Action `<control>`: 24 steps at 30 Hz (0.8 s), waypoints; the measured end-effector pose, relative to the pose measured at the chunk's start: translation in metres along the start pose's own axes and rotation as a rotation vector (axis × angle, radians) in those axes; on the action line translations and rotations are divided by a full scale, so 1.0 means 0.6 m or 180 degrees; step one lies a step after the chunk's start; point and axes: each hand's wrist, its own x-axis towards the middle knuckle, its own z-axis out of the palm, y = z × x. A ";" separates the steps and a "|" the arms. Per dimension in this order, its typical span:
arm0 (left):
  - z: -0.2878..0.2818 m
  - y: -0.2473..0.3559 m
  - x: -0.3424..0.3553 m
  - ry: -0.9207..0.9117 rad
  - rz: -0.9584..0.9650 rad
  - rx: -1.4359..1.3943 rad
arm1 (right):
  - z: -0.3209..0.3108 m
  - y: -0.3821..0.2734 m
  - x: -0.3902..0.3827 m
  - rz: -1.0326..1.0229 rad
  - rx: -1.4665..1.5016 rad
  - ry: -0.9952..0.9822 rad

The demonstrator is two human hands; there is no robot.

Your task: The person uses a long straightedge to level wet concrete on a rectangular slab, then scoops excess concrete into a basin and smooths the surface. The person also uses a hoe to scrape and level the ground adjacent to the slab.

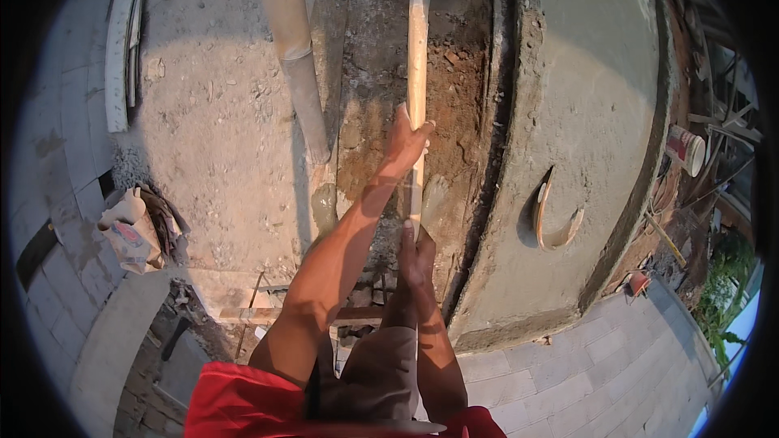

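Observation:
Both my hands grip the pale wooden handle of a hoe (417, 57), which points away from me. Its metal collar and part of a dark blade show at the top edge of the head view; the rest of the blade is cut off or hidden. My left hand (408, 142) is closed round the handle farther out. Closer to my body, my right hand (416, 258) wraps the handle's lower part. Beneath the hoe lies a strip of brown soil (454, 105) with small stones and reddish fragments.
Right of the soil runs a raised grey concrete slab (584, 105), with a curved yellowish strip (560, 237) on it. Leftward lie a beige pipe-like cylinder (288, 20) and a torn paper sack (132, 231). A white bucket (686, 151) lies among debris at far right. Pavers (584, 369) cover the near right.

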 end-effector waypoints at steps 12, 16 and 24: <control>0.286 0.107 0.170 -0.0465 -0.0407 0.1481 | -0.246 -0.062 0.408 0.0235 0.0622 -0.0301; 0.257 0.014 0.042 -0.0767 -0.0880 0.1745 | -0.227 -0.008 0.234 0.1185 0.0835 -0.0509; 0.282 -0.027 0.005 -0.0259 -0.1230 0.0315 | -0.247 0.045 0.144 0.0981 0.0538 -0.0403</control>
